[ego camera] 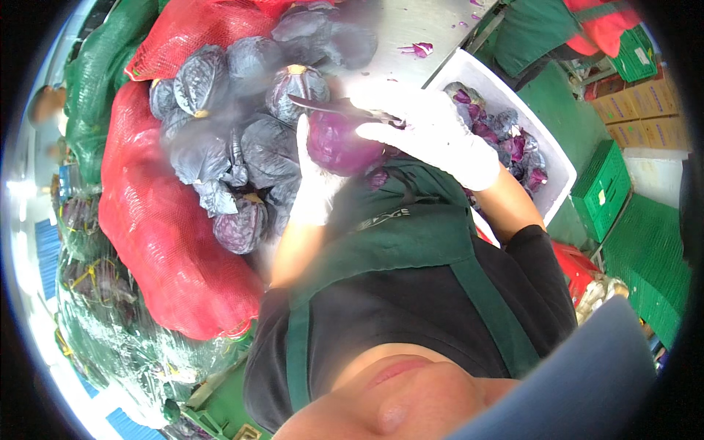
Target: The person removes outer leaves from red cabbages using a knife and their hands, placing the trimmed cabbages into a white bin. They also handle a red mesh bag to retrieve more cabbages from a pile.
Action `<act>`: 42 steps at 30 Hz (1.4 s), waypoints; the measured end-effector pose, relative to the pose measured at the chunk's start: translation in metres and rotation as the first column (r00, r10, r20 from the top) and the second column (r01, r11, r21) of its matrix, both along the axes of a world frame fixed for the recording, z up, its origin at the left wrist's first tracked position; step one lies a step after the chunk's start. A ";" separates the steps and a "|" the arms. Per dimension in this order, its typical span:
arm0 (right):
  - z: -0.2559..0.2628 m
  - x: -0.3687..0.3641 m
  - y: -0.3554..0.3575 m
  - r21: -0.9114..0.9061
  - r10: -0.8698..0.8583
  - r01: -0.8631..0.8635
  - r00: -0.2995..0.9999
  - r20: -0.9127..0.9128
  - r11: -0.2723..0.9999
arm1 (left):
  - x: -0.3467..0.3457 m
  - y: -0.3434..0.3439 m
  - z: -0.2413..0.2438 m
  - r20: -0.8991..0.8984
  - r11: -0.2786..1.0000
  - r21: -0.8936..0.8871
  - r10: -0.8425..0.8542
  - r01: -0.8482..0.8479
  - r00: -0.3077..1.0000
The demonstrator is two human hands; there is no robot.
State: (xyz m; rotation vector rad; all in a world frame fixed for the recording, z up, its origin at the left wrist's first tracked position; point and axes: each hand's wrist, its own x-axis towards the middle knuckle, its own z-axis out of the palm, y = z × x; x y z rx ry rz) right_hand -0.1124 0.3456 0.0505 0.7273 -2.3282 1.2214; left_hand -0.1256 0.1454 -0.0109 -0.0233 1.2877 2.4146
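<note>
My gloved left hand [318, 184] cups a peeled purple cabbage [342, 142] from its left side and below. In my gloved right hand [434, 126] is a knife, its dark curved blade [322, 104] lying across the top of the cabbage and pointing left. The right thumb rests against the cabbage; the knife's handle is mostly hidden in the glove. Just beyond the blade stands an unpeeled purple cabbage [297, 91] with a pale cut stem. More purple cabbages with dull outer leaves [269, 148] are heaped left of my left hand.
Red mesh sacks [165, 220] border the heap on the left. A metal table [407, 27] bears leaf scraps [419, 50]. On the right, a white tub [561, 170] holds purple leaves. Green crates [600, 190] and cardboard boxes [641, 110] stand farther right. Another person in a green apron [531, 33] stands beyond.
</note>
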 end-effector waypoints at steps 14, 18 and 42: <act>0.010 -0.018 0.008 0.061 0.084 -0.097 0.979 0.187 0.993 | -0.003 -0.017 0.037 0.369 0.994 0.110 -0.035 -0.006 0.929; -0.001 -0.024 0.007 -0.306 0.219 -0.049 0.805 0.551 0.951 | -0.010 -0.029 0.012 0.336 0.870 0.489 -0.245 0.054 0.910; -0.021 0.041 0.050 -0.464 0.295 0.316 0.459 0.838 0.827 | 0.010 0.007 0.032 -0.591 0.857 -0.512 -0.307 -0.054 0.746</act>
